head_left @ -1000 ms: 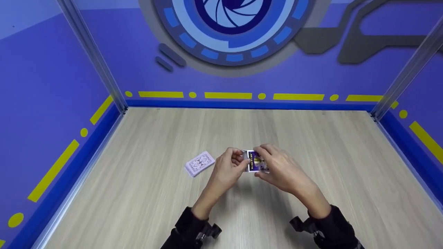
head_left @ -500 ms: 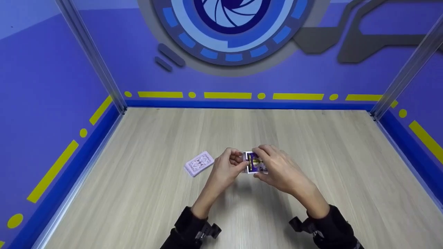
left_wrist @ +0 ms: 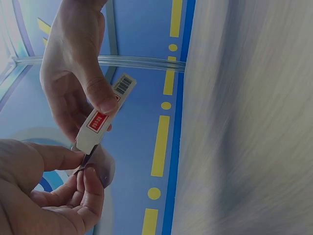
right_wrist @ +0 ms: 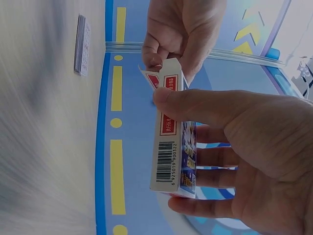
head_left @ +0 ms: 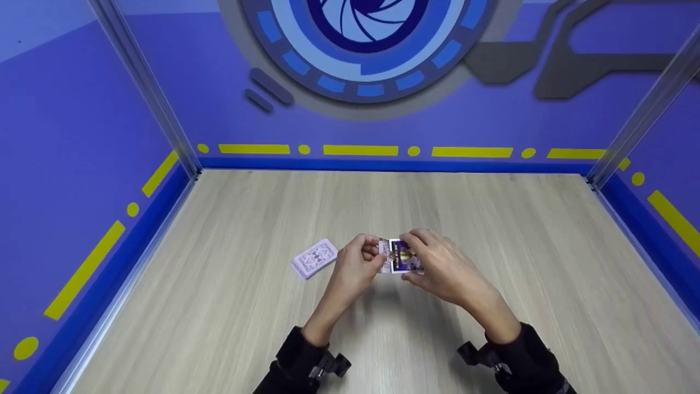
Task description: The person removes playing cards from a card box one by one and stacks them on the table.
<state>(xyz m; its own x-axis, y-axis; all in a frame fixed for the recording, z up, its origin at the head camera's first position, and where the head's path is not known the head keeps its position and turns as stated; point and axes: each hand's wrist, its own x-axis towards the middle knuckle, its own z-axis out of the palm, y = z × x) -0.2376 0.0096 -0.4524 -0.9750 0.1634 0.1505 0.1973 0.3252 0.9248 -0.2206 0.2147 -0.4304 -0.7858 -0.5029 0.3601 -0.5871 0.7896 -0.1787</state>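
Note:
My right hand (head_left: 445, 265) grips a small playing card box (head_left: 403, 257) along its long sides, thumb on the white barcoded edge in the right wrist view. My left hand (head_left: 355, 265) is at the box's left end, thumb and fingertips pinching a flap there. Loose end flaps (right_wrist: 150, 76) stick out beside that hand in the right wrist view, and a pale rounded flap (left_wrist: 104, 166) shows behind the fingertips in the left wrist view. Left of the hands, a stack of playing cards (head_left: 316, 259) lies on the table, patterned back up. The box's inside is hidden.
The wooden table (head_left: 229, 306) is bounded by blue panels at the back (head_left: 175, 109) and both sides. Metal posts (head_left: 147, 93) stand at the rear corners. Dark straps with small cameras sit on both wrists.
My left hand has shifted slightly left. A wider pale strip now shows between its fingers and the box. The right hand and the card stack stay nearly where they were.

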